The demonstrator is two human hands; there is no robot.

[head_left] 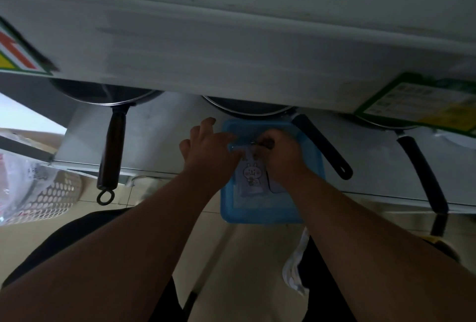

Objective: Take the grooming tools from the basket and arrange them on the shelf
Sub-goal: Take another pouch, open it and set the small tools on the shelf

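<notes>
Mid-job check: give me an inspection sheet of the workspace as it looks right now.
Surface: white shelf overhead, a lower ledge behind the basket; pale tiled floor.
Job's things: blue basket on the floor; bunny-print packet inside it; small dark tool, too blurred to identify.
Clutter: three pans hanging, brown handle on the left; perforated white basket.
Grippers: left hand over the basket rim, grip unclear; right hand curled on the tool.
Cables: nothing seen.
Surroundings: labels at both shelf ends; dim light.
</notes>
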